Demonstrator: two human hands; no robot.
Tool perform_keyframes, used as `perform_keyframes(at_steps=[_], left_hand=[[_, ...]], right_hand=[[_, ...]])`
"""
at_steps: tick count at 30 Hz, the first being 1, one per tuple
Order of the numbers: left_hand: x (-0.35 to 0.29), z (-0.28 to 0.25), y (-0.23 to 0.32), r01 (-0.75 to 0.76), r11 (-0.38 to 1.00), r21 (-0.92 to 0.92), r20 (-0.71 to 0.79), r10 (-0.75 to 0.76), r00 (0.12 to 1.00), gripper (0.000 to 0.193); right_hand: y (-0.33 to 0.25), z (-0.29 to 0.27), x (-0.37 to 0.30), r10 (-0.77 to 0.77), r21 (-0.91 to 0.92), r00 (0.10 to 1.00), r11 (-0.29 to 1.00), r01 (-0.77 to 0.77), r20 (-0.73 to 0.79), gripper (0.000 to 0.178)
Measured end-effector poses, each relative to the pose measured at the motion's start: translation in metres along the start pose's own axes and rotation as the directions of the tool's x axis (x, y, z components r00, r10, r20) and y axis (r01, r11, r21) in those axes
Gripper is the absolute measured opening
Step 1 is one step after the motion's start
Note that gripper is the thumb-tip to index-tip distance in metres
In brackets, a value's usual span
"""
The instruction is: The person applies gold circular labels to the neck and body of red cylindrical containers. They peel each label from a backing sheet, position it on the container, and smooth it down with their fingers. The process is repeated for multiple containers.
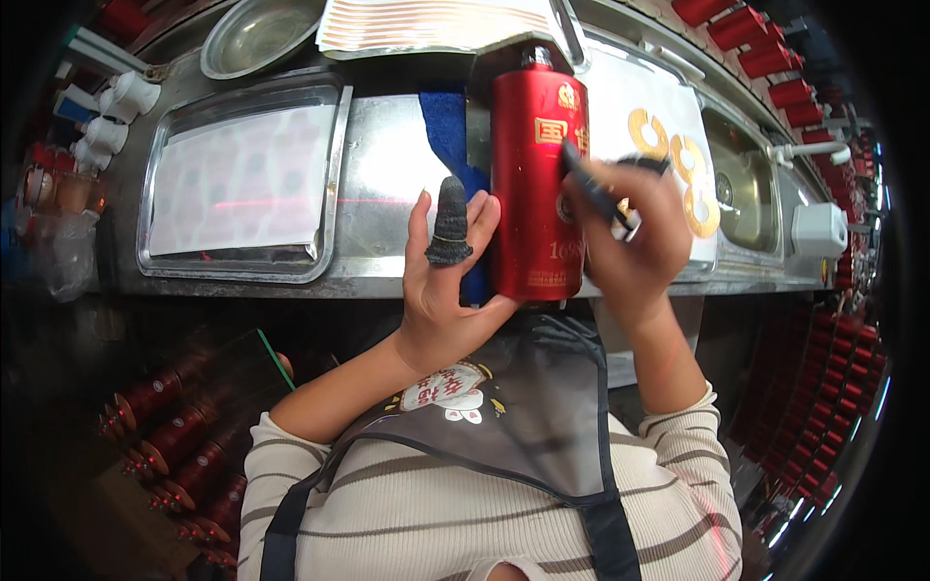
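So the red bottle [528,198] is lying on the metal counter [378,145] right in front of the person, neck pointing away. Left hand [450,266] is loosely open, steadying its side and base rather than gripping; one finger wears a black cover [450,218]. Right hand [639,228] is curled round a dark tool [593,184], pretty blurry, with the tip at the gold lettering. My guess is it's a decorating or smoothing step, so next calls for steady, light strokes. White sheet with gold rings [668,111] right, metal tray [334,174] left, blue cloth [444,126] beside the bottle. Right hand blocks some of the front, tbh
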State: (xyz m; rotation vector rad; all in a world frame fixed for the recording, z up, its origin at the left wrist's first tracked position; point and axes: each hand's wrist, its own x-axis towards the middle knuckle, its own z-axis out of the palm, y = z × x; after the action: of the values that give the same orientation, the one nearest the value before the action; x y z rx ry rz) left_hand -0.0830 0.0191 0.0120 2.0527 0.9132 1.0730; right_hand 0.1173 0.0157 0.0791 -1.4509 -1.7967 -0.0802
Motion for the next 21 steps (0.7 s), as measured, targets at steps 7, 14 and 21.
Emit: perform_keyframes(at_steps=[7, 14, 21], left_hand=[[-0.001, -0.004, -0.006, 0.056, 0.996, -0.063, 0.089, -0.051, 0.995, 0.075], [-0.014, -0.01, -0.006, 0.04, 0.999, -0.02, 0.079, -0.038, 0.996, 0.082], [0.0, -0.001, 0.018, -0.129, 0.99, 0.052, 0.007, 0.129, 0.992, 0.082]], right_hand=[[-0.058, -0.006, -0.049, -0.363, 0.098, 0.927, 0.93, 0.354, 0.098, 0.04], [-0.053, -0.023, -0.06, -0.25, 0.064, 0.966, 0.967, 0.246, 0.067, 0.04], [-0.048, -0.036, -0.071, 0.417, 0.373, 0.903, 0.825, -0.424, 0.104, 0.024]])
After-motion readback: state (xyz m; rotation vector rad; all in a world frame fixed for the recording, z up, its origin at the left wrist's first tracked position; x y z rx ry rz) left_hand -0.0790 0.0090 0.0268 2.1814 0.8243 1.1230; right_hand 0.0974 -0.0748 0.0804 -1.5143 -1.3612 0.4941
